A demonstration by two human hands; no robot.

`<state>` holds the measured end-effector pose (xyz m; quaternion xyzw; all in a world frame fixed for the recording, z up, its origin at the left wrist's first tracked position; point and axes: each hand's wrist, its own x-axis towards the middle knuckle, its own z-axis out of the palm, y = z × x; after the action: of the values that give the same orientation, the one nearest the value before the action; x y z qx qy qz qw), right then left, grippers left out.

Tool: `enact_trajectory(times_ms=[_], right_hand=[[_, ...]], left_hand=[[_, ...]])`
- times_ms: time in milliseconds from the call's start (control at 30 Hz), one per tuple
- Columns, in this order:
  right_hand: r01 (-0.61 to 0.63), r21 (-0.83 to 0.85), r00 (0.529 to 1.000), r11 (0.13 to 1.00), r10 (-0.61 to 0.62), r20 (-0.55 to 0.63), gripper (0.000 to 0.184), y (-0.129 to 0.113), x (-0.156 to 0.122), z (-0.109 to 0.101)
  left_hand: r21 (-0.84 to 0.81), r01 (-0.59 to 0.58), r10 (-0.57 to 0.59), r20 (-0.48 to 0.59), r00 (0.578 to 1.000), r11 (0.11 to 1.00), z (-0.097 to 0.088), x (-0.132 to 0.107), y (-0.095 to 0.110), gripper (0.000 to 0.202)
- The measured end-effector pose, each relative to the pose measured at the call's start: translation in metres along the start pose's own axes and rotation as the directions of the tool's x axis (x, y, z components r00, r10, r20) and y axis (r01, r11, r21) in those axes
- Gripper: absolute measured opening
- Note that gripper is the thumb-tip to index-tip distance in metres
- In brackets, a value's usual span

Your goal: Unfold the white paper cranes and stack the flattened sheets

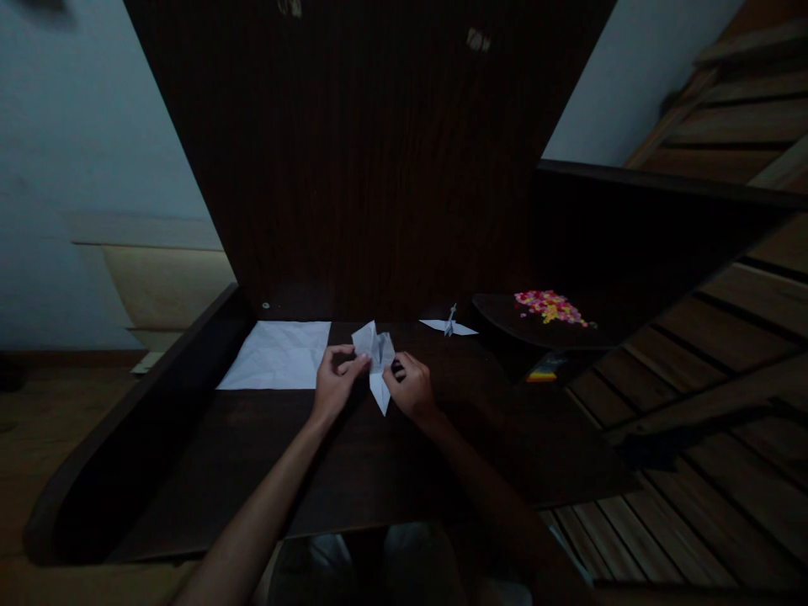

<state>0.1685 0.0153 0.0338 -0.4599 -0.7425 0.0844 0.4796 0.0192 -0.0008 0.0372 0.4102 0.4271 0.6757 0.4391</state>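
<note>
A partly folded piece of white paper (380, 380) is held between both hands, just above the dark desk. Its upper part spreads into flaps and its lower end narrows to a point toward me. My left hand (336, 379) pinches its left side, thumb on the near face. On the right edge, my right hand (411, 383) grips it with thumb and curled fingers. Behind my left hand lies a creased white sheet (278, 355), flat on the desk. A folded paper crane (449, 326) with spread wings stands at the back, right of the held paper.
Small pink, red and yellow pieces (550, 307) lie heaped on a raised shelf (498, 313) at the right. Under it sits a small yellow-edged item (543, 370). A dark back panel (379, 168) rises behind the desk (252, 471), and a side board (145, 421) borders its left.
</note>
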Motion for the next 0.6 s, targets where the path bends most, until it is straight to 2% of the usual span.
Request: enact_trajectory(times_ms=[133,233,400,600], right_hand=[[-0.042,0.078,0.999,0.996,0.041,0.025,0.015,0.004,-0.001,-0.001],[-0.042,0.13,0.998,0.991,0.037,0.04,0.02,0.007,-0.002,-0.003],[-0.008,0.15,0.996,0.989,-0.006,0.091,0.022,0.004,-0.002,-0.01],[0.138,0.143,0.98,0.98,-0.156,0.127,0.025,-0.005,-0.003,-0.018]], left_hand=[[0.209,-0.221,0.206,0.089,0.974,0.953,0.001,-0.008,-0.004,0.042],[0.331,-0.333,0.303,0.138,0.943,0.883,0.0,-0.01,-0.004,0.036],[0.493,-0.414,0.382,0.17,0.908,0.765,-0.002,-0.011,-0.004,0.026],[0.576,-0.471,0.451,0.19,0.872,0.668,-0.002,-0.013,-0.004,0.026]])
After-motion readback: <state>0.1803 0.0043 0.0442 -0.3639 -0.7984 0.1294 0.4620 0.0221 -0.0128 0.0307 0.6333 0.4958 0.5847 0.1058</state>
